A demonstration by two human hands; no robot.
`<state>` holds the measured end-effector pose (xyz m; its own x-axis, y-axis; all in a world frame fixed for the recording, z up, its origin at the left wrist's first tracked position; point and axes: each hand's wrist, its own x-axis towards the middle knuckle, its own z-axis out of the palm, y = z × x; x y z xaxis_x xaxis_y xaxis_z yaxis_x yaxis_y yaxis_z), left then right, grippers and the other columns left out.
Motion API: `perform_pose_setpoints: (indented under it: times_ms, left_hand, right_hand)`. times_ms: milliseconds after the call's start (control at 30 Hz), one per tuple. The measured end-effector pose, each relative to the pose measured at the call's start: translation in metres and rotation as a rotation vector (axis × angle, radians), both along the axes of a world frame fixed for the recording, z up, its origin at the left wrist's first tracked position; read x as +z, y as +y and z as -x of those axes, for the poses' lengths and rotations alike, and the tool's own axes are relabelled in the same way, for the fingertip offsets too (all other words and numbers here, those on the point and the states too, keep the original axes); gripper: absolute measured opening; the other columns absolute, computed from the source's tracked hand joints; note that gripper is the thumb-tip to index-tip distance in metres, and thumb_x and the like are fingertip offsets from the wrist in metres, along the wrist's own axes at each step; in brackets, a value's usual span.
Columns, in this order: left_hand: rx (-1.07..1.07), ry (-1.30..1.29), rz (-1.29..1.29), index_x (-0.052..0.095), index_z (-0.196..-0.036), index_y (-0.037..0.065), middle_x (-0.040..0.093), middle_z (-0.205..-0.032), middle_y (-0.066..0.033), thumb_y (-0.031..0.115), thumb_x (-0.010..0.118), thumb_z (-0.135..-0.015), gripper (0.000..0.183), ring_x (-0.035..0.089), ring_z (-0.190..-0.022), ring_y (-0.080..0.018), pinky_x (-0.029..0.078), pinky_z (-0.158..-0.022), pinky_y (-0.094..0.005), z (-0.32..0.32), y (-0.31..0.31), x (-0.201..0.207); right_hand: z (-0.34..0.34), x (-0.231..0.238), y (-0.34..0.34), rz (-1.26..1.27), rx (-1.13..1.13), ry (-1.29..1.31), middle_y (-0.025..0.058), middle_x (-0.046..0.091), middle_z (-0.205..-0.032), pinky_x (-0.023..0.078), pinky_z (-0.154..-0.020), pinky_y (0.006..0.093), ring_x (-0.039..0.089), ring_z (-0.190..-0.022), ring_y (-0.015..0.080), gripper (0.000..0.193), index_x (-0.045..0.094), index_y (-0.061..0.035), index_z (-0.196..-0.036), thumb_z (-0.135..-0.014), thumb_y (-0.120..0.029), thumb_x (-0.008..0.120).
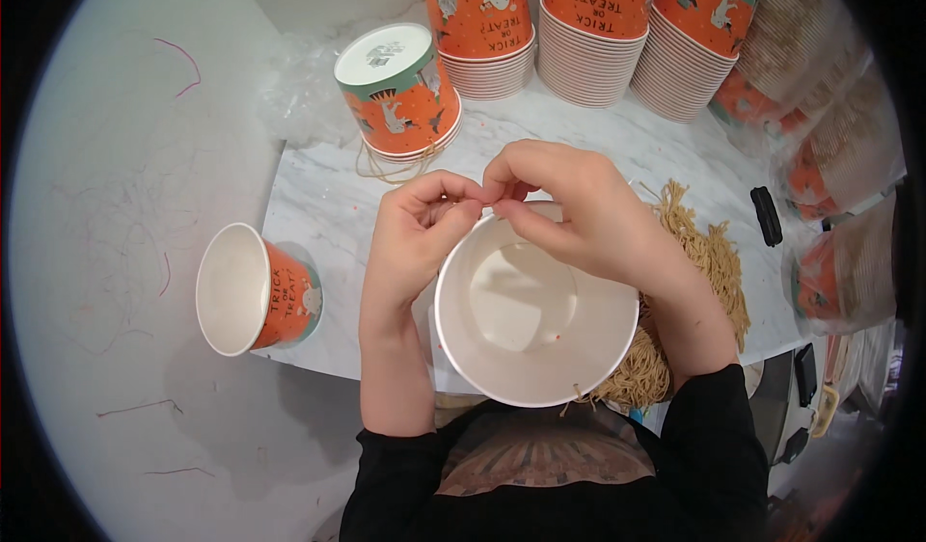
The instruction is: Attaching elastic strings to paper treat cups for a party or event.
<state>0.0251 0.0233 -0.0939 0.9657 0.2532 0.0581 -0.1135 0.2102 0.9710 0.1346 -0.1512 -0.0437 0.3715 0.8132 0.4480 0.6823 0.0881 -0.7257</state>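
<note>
A large white-lined paper bucket (521,359) stands mouth up in front of me, close to my body. At its far rim, my left hand (421,229) and my right hand (569,204) meet, thumbs and fingertips pinched together. What lies between the fingertips is too small and covered to make out. A short end of tan cord (579,392) pokes through the near side of the bucket's rim. Beside the bucket on the right, partly under my right forearm, lie bundles of tan cord (709,253).
An orange and green paper bucket (289,296) lies tipped at the left table edge. Upside-down buckets (400,108) with a cord loop and tall nested stacks (590,60) stand at the back. Bagged buckets (834,166) line the right, near a small black object (766,216).
</note>
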Motion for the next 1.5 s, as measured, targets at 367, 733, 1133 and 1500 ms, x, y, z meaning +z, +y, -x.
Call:
perform_pose_setpoints:
  times_ms: [367, 733, 1133, 1500]
  left_hand:
    - [0.011, 0.055, 0.076, 0.068, -0.109, 0.0, 0.069, -0.085, 0.0005, 0.005, 0.067, -0.089, 0.021, 0.057, -0.067, -0.0001, 0.039, -0.058, -0.0159, 0.001, 0.003, 0.008]
    - [0.034, 0.213, -0.259, 0.066, -0.109, -0.002, 0.07, -0.083, -0.0035, 0.004, 0.072, -0.087, 0.023, 0.059, -0.059, -0.002, 0.039, -0.049, -0.0158, 0.023, 0.026, 0.019]
    - [-0.364, -0.258, 0.642, 0.031, -0.144, -0.001, 0.064, -0.116, -0.0312, -0.001, 0.06, -0.092, 0.06, 0.075, -0.073, -0.0225, 0.037, -0.039, -0.0146, 0.02, 0.007, 0.023]
    - [0.273, -0.112, -0.247, 0.062, -0.112, 0.0, 0.069, -0.093, -0.004, -0.004, 0.075, -0.081, 0.033, 0.043, -0.053, 0.0041, 0.031, -0.045, -0.0133, 0.007, 0.005, 0.011]
  right_hand:
    - [0.002, -0.002, 0.003, -0.052, -0.121, -0.17, 0.0107, 0.065, -0.09, 0.054, -0.069, 0.0321, 0.068, -0.079, 0.0223, 0.014, 0.062, 0.0012, -0.098, -0.085, 0.004, 0.067]
    - [0.001, -0.005, 0.004, -0.061, -0.098, -0.112, 0.0126, 0.064, -0.088, 0.052, -0.067, 0.0387, 0.066, -0.077, 0.0313, 0.011, 0.061, -0.0018, -0.095, -0.084, 0.0, 0.064]
    - [0.003, -0.009, 0.007, -0.045, -0.096, -0.107, 0.0124, 0.066, -0.086, 0.052, -0.067, 0.0397, 0.068, -0.079, 0.0317, 0.016, 0.057, -0.0032, -0.099, -0.085, 0.0, 0.064]
    - [0.005, -0.008, 0.008, -0.042, -0.106, -0.052, 0.0105, 0.066, -0.081, 0.052, -0.065, 0.0399, 0.068, -0.076, 0.0311, 0.026, 0.052, -0.0048, -0.107, -0.085, 0.001, 0.064]
